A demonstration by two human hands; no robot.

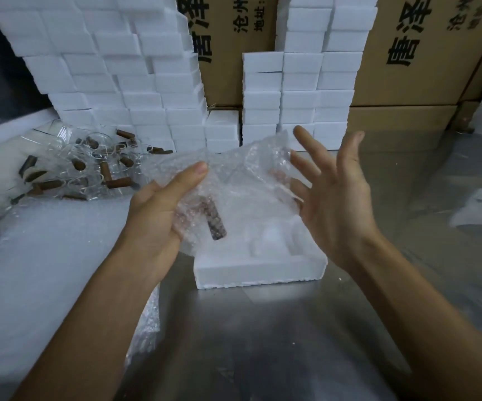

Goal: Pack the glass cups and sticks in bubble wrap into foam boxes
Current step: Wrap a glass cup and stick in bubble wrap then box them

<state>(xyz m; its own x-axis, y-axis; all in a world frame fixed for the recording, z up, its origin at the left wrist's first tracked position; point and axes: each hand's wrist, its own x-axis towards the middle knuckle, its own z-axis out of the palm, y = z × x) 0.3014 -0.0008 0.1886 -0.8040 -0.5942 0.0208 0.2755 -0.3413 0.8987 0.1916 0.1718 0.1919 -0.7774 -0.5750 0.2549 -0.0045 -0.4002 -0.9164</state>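
Note:
My left hand (161, 206) grips a bundle of bubble wrap (239, 180) above an open white foam box (251, 270) on the metal table. A brown stick (215, 219) shows through the wrap; a glass cup inside is hard to make out. My right hand (332, 195) is spread open beside the bundle's right side, fingers straight, its lower fingers touching the wrap. A pile of clear glass cups (89, 157) and brown sticks (118, 182) lies at the left.
Stacks of white foam boxes (153, 91) rise behind, with brown cardboard cartons (413, 68) at the back right. Sheets of bubble wrap (46, 256) cover the table's left. Bare steel table (263, 342) lies in front.

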